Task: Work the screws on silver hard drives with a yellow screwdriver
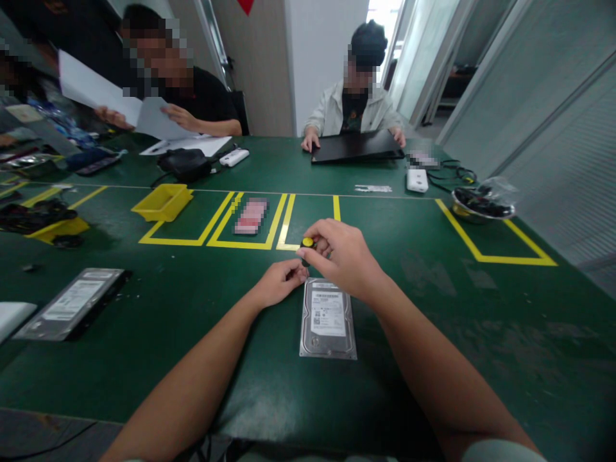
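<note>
On the green tabletop (433,308), a yellow-capped screwdriver (307,247) is pinched upright in the right hand's (344,256) closed grip while the left hand's (279,282) fingertips steady the hard drive (328,317) beneath, holding nothing.

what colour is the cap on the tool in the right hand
Yellow cap, on a black tool in the right hand; head view.

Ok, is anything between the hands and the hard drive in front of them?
Nothing visible. The right hand holds a yellow-capped screwdriver at the hard drive's far edge, and the left hand sits at the drive's far left corner.
</note>
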`<state>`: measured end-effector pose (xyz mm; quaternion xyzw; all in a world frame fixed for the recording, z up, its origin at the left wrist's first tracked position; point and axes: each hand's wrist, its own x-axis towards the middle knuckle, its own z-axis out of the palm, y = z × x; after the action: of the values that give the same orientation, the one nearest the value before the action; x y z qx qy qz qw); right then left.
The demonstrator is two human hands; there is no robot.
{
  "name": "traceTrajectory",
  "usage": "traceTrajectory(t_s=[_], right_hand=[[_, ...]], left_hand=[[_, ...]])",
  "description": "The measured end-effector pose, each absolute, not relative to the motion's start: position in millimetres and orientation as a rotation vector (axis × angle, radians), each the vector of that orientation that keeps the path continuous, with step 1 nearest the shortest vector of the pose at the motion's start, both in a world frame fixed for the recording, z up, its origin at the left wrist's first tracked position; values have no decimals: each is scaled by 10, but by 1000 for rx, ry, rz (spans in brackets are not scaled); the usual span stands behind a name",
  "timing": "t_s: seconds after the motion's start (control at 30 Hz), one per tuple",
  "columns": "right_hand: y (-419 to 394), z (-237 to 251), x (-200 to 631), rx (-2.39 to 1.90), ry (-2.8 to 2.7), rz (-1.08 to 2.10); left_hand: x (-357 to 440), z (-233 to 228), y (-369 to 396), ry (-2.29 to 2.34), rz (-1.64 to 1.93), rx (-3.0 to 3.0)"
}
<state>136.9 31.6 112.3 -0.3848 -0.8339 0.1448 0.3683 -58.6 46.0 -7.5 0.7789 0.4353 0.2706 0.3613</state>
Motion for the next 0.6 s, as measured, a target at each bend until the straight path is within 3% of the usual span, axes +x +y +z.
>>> traceTrajectory(t_s=[0.6], right_hand=[[285,1177,1395,-1023,-2255,251]], left_hand=[[-589,-61,465,1095,676,2021]])
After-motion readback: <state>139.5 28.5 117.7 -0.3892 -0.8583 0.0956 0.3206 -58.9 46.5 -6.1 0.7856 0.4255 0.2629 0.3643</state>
